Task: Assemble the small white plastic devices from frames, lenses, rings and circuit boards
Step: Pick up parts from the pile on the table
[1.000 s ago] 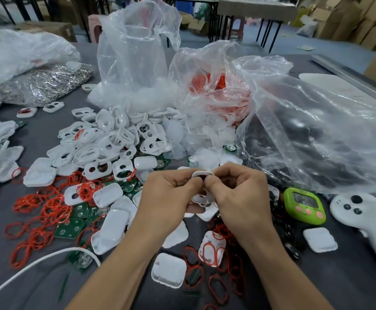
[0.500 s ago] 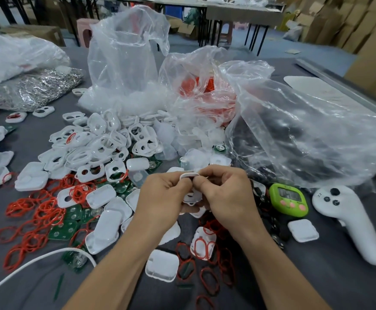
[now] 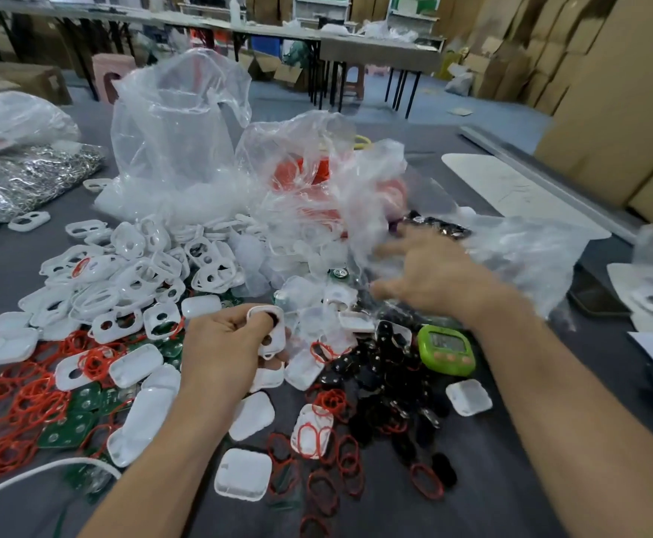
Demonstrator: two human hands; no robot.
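Note:
My left hand (image 3: 226, 343) grips a small white plastic frame (image 3: 272, 335) with two holes, held upright above the table. My right hand (image 3: 429, 277) is stretched forward with spread fingers at the mouth of a clear plastic bag (image 3: 523, 254); it is motion-blurred and holds nothing I can see. A heap of white frames (image 3: 134, 273) lies to the left. Red rings (image 3: 18, 405) and green circuit boards (image 3: 72, 429) are scattered at the near left. Black parts (image 3: 379, 382) and white covers (image 3: 243, 479) lie between my arms.
A green timer (image 3: 447, 349) sits by my right forearm. Two more clear bags (image 3: 177, 141) stand behind the heap, one with red parts (image 3: 305, 172). A silver foil bag (image 3: 26, 180) lies at far left. A white cable (image 3: 26, 477) curves at the near left.
My right hand has let go of the frame and reached forward to the clear bag. My left hand alone keeps the frame. The camera has tilted up.

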